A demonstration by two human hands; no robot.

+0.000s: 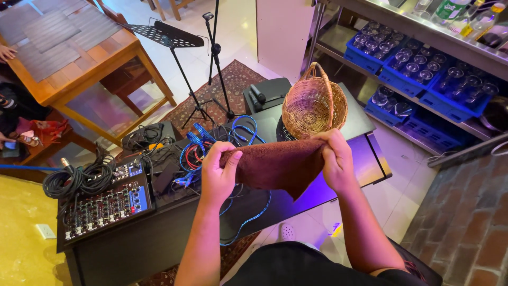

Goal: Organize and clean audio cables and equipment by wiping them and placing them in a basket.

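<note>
While much of the dark table [132, 249] lies buried under gear, its front edge runs out of the bottom of the view and its far right corner glows purple. Beyond it, a wooden table [84, 69] is cut off at the top left, where another person's hand [6, 53] only just enters the picture. On the right, blue crates of glasses [423, 69] sit on a metal shelf, partly hidden by the ledge above. An audio mixer [103, 204] rests at the dark table's left end, with coiled black cables [76, 177] against it and blue cables [211, 140] tangled behind. A wicker basket [313, 106] stands tipped on its side, its base hidden by the brown towel [278, 167]. That towel is held up above the table, stretched between both hands. The left hand [218, 175] pinches its left end, thumb on top, fingers tucked behind the cloth. The right hand [336, 159] grips the upper right edge, fingertips folded over and out of sight.
</note>
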